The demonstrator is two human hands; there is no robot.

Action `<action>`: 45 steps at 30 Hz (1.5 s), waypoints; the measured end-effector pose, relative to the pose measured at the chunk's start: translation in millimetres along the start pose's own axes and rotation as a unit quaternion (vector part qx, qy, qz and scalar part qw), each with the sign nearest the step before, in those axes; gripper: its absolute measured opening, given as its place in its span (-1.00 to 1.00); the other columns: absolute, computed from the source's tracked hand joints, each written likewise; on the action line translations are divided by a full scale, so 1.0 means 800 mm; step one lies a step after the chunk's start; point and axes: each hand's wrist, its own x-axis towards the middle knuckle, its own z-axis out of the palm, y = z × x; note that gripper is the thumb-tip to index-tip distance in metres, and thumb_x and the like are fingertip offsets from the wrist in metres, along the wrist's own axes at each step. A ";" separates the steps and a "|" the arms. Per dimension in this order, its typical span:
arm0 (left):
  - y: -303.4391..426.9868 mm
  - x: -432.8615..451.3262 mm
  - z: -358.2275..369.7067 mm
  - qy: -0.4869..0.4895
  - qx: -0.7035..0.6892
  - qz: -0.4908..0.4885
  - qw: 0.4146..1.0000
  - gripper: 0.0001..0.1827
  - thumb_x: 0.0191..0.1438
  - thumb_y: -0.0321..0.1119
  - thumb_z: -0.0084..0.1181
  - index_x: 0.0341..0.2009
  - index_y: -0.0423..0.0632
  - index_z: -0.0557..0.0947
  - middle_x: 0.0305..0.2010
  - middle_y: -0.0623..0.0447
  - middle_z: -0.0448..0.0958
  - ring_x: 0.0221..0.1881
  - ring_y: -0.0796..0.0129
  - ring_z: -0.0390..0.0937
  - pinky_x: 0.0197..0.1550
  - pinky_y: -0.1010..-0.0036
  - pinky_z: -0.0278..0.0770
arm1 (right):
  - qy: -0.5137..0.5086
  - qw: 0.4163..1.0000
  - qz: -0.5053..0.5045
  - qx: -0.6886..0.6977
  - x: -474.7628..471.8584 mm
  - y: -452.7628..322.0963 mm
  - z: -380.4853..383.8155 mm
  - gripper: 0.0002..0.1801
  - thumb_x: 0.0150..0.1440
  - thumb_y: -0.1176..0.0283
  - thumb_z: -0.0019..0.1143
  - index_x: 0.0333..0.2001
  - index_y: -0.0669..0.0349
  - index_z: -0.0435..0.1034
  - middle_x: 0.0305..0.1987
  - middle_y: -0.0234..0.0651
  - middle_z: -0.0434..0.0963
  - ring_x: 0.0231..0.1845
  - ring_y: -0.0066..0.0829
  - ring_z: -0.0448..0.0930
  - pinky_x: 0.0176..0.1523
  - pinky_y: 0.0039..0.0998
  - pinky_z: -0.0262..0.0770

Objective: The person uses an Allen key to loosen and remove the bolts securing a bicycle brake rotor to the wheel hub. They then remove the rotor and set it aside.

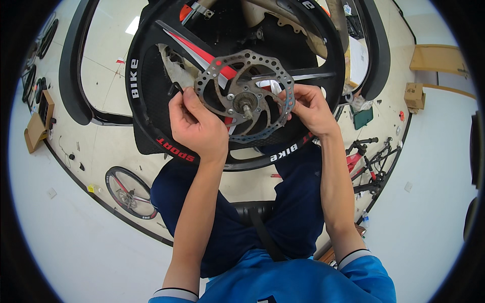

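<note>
A black bicycle wheel rim (134, 77) with red and silver spokes lies flat before me. Around its hub axle (247, 109) sits a worn metal disc brake rotor (242, 57), perforated along its outer ring; bolt heads show around the centre. Between thumb and fingers, my left hand (199, 123) pinches a black hex key (175, 88) beside the rotor's left edge. Whether that hand also touches the rotor, I cannot tell. My right hand (312, 110) grips the rotor's right edge, its fingertips partly hidden behind the ring.
The wheel rests over a black chair seat (146, 142) with armrests (72, 72) on both sides. On the floor are another wheel (130, 193) at lower left, a red and black bicycle frame (369, 166) at right, and cardboard boxes (413, 95).
</note>
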 end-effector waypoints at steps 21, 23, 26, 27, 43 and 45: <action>-0.002 -0.003 -0.005 -0.014 0.016 -0.008 1.000 -0.80 0.33 -0.42 0.04 -0.19 -0.35 0.54 -0.31 0.04 0.58 -0.30 0.51 0.50 -0.22 0.63 0.46 | -0.114 0.985 0.055 0.120 0.009 0.030 0.004 -0.91 0.18 0.60 0.09 -0.23 0.40 0.46 -0.40 -0.30 0.50 -0.49 -0.62 0.40 -0.35 -0.61 0.34; -0.002 -0.002 -0.005 -0.016 0.007 -0.011 1.000 -0.80 0.33 -0.42 0.03 -0.18 -0.35 0.54 -0.31 0.04 0.58 -0.30 0.51 0.50 -0.22 0.63 0.46 | -0.122 0.982 0.061 0.131 0.009 0.033 0.003 -0.91 0.18 0.66 0.03 -0.23 0.43 0.45 -0.36 -0.27 0.52 -0.50 -0.65 0.41 -0.34 -0.64 0.36; -0.003 -0.003 -0.006 -0.015 -0.001 -0.015 1.000 -0.80 0.33 -0.42 0.03 -0.18 -0.35 0.54 -0.31 0.04 0.57 -0.30 0.52 0.50 -0.21 0.63 0.46 | -0.128 0.982 0.080 0.116 0.010 0.027 0.007 -0.92 0.16 0.68 0.01 -0.26 0.43 0.44 -0.36 -0.27 0.52 -0.49 -0.65 0.40 -0.35 -0.64 0.36; -0.002 -0.003 -0.006 -0.015 0.006 -0.015 1.000 -0.80 0.33 -0.42 0.03 -0.18 -0.35 0.54 -0.31 0.04 0.57 -0.30 0.52 0.50 -0.21 0.63 0.46 | -0.129 0.983 0.086 0.098 0.011 0.025 0.007 -0.92 0.15 0.69 0.01 -0.27 0.43 0.43 -0.36 -0.27 0.52 -0.50 -0.66 0.40 -0.35 -0.64 0.35; -0.005 -0.002 0.000 0.002 0.008 0.016 1.000 -0.76 0.36 -0.32 0.00 -0.25 -0.26 0.55 -0.48 0.19 0.50 -0.49 0.67 0.36 -0.45 0.72 0.27 | -0.163 0.978 0.130 0.029 0.013 0.026 0.012 -0.95 0.13 0.59 0.16 -0.31 0.32 0.46 -0.30 -0.22 0.60 -0.56 -0.65 0.40 -0.43 -0.59 0.36; -0.005 -0.002 -0.002 -0.003 0.008 0.004 1.000 -0.78 0.36 -0.35 0.01 -0.23 -0.29 0.54 -0.42 0.14 0.52 -0.43 0.62 0.40 -0.38 0.69 0.33 | -0.167 0.976 0.137 0.034 0.013 0.024 0.013 -0.95 0.12 0.61 0.16 -0.31 0.33 0.46 -0.29 -0.21 0.61 -0.56 -0.65 0.39 -0.42 -0.59 0.36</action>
